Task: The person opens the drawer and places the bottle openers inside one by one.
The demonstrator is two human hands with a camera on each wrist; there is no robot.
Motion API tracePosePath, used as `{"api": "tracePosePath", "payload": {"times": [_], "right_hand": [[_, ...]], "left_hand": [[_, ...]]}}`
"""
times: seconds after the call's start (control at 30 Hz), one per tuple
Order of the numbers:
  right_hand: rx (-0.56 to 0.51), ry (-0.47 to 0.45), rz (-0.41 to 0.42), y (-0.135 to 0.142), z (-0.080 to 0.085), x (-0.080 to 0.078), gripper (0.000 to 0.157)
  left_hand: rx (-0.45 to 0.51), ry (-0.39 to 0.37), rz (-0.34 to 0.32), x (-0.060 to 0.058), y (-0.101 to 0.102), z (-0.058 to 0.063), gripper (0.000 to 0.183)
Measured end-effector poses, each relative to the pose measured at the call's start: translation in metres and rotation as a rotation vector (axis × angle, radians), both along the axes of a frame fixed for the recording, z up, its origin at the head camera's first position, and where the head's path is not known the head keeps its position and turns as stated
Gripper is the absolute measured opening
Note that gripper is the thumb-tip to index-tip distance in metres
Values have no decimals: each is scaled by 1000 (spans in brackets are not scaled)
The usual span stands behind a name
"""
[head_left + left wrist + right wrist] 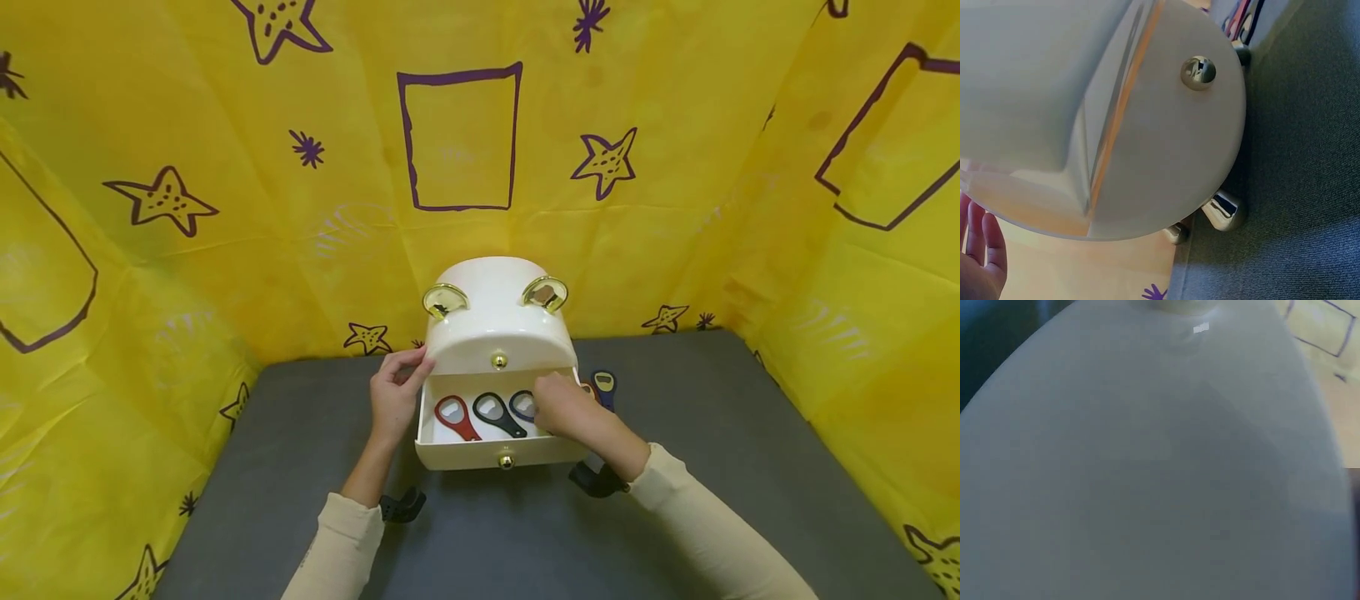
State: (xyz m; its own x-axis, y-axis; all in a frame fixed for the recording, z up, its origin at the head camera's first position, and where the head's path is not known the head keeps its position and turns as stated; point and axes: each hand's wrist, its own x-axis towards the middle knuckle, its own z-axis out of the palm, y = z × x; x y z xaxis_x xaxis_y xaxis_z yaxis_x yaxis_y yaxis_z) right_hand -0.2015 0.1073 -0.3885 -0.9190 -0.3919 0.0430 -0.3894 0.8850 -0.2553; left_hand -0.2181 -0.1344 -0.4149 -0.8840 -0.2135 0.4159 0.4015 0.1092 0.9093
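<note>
A cream bear-eared box [495, 292] has its lower drawer [465, 456] pulled out. Inside lie a red bottle opener [468, 430], a black bottle opener [512, 427] and a blue bottle opener [522, 406]. My left hand [393, 396] touches the box's left side with its fingertips; the left wrist view shows these fingers [994, 250] fairly straight. My right hand [573, 408] reaches into the drawer's right part, over the blue opener's handle. Its fingertips are hidden, so I cannot tell whether they pinch that opener. The drawer's pale front [1147, 456] fills most of the right wrist view.
On the grey table [300, 500], right of the box, lie an orange bottle opener [587, 389] and another with a dark blue rim [604, 383]. Gold knobs mark both drawer fronts, and short metallic feet [1222, 210] support the box. Yellow patterned cloth [247, 125] surrounds the table.
</note>
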Motion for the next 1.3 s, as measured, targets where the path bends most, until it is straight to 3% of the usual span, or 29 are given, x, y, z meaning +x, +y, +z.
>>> {"api": "tracePosePath", "payload": {"times": [0.27, 0.43, 0.77, 0.97, 1.1, 1.3], "right_hand": [[-228, -20, 58, 17, 10, 17, 26], [-350, -32, 121, 27, 14, 30, 12], [-678, 72, 244, 40, 6, 68, 7], [-739, -41, 338, 35, -14, 80, 6], [-791, -154, 298, 25, -36, 85, 10], [-824, -274, 138, 10, -61, 86, 20]], "left_hand": [[10, 17, -1, 0, 1, -2, 24], [-1, 25, 7, 1, 0, -2, 24], [-44, 19, 10, 3, -1, -1, 25], [-49, 26, 14, 3, -1, 0, 24], [-53, 21, 14, 3, -1, 2, 24], [-43, 13, 10, 3, 0, 2, 24]]}}
